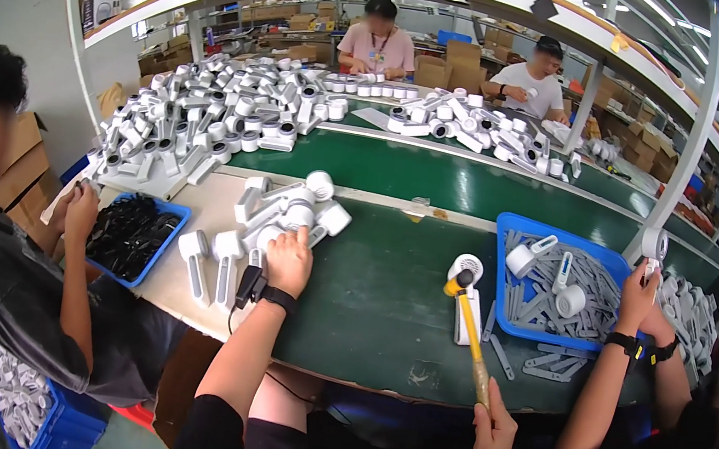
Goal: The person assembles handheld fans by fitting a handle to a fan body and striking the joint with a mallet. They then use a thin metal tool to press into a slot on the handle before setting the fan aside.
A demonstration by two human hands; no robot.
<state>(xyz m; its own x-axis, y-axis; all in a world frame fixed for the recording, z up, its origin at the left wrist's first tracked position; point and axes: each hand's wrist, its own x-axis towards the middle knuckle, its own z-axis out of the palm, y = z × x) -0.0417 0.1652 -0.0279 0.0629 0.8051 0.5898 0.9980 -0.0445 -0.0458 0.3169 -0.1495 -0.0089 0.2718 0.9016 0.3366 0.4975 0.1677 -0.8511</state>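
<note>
My left hand (287, 262) reaches into a small heap of white handheld fans, its fingers curled onto one fan (299, 214) with the index finger stretched along it. The fingers' undersides are hidden. In my right hand (493, 435), a hammer (472, 339) is gripped by its yellow handle, and its black and yellow head is over another white handheld fan (464, 319). That fan lies lengthwise on the green bench, its round grille pointing away from me.
A blue tray (495, 287) holds grey strips and several fan parts; loose grey strips (554, 363) lie before it. At left stands a blue tray (149, 277) of black parts beside a seated person. Another person's hands (642, 295) hold a fan at right. Fans (209, 114) pile up beyond.
</note>
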